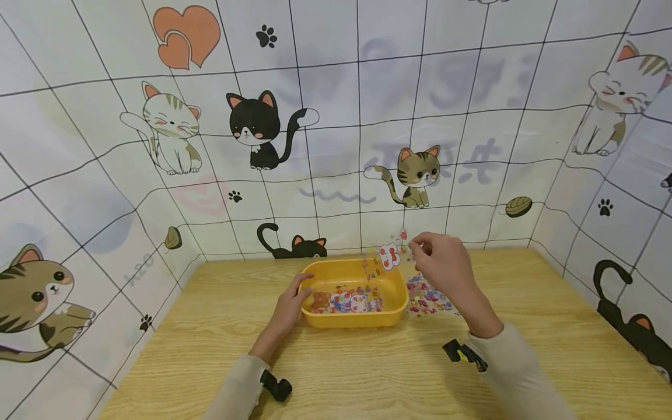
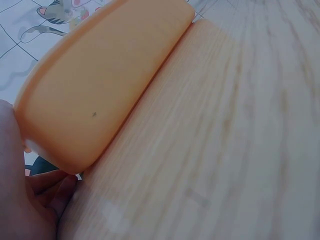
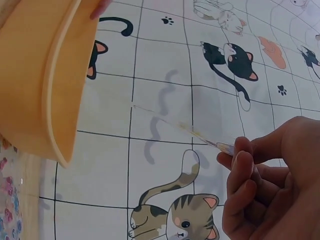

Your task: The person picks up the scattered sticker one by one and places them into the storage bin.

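Observation:
A yellow plastic tub (image 1: 352,320) stands on the table, and my left hand (image 1: 286,306) grips its left end at the rim. In the left wrist view, fingers (image 2: 50,190) of that hand curl beside the tub's lower corner. Above the tub's right end, my right hand (image 1: 446,265) pinches a thin clear plastic sheet (image 1: 389,256) printed with a white bunny face and small coloured motifs. The right wrist view shows this sheet (image 3: 200,136) nearly edge-on between thumb and fingertips. Similar printed pieces (image 1: 359,303), one with a brown bear, lie inside the tub.
Right of the tub, a spread of small colourful printed pieces (image 1: 433,297) lies on the wooden table (image 1: 346,373). A white wall covering (image 1: 336,146) with cartoon cats and grid lines rises behind and at both sides. Each sleeve carries a black wrist device.

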Demonstrator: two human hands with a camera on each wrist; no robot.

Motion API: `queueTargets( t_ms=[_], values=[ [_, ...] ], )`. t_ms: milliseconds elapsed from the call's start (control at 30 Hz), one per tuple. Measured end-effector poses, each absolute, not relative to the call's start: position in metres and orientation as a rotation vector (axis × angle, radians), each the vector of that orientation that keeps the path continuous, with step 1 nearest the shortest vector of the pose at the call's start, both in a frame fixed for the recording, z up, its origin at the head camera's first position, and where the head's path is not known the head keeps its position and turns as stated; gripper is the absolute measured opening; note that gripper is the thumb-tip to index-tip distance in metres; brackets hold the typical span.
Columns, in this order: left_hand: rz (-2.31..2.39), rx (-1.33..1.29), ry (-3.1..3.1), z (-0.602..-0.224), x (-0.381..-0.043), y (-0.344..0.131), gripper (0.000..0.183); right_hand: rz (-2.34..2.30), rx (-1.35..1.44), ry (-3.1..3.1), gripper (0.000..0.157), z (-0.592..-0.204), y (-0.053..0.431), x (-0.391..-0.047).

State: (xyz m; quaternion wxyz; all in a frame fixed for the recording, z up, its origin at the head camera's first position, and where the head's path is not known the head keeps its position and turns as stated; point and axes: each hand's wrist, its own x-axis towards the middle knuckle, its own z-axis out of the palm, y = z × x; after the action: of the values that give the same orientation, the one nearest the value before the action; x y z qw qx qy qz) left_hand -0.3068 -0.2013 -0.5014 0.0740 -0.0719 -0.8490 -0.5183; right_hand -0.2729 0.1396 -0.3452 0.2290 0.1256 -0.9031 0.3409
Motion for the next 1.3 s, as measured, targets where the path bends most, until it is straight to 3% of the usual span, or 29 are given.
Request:
queueTargets(
  t_ms=[1000, 1300],
  values=[
    [-1.533, -0.236, -2.562, -0.501, -0.306, -0.203, 0.039, 1.55, 0.509, -2.762, 0.024, -0.375, 0.087, -0.308],
    [-1.55, -0.238, -2.551, -0.5, -0.305, -0.201, 0.039, 1.352, 0.56, -2.967, 0.016, -0.381, 0.091, -0.315]
  ],
)
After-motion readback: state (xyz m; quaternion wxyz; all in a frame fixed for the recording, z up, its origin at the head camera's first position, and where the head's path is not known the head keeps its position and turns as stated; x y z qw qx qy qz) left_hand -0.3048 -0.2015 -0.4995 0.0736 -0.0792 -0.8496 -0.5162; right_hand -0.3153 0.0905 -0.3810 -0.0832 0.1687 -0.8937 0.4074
